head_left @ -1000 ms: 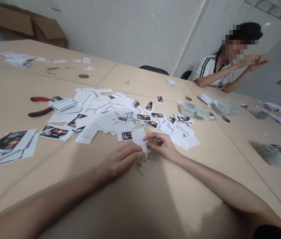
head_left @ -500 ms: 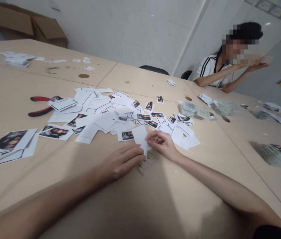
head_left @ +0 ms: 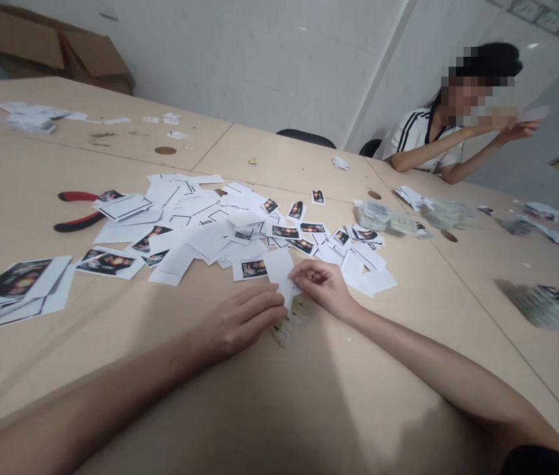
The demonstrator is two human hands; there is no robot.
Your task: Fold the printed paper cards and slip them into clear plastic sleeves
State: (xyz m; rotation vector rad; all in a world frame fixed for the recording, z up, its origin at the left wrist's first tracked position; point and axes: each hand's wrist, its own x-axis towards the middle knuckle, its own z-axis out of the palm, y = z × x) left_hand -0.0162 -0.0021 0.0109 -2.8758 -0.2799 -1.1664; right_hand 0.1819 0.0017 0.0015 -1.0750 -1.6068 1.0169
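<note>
A white card (head_left: 278,265) lies between the two hands, its lower end over a clear packet (head_left: 284,333), well in from the desk's (head_left: 240,409) far edge. The right hand (head_left: 323,289) seems to pinch the card's right edge between thumb and forefinger; the left hand (head_left: 254,315) lies across its lower left, and whether it grips is unclear. The step looks like fitting card to packet, which calls for steady alignment. Beyond spreads a paper heap (head_left: 210,234), with red-handled pliers (head_left: 79,223) at its left.

Two near hands (head_left: 247,318), one co-worker (head_left: 404,137)
</note>
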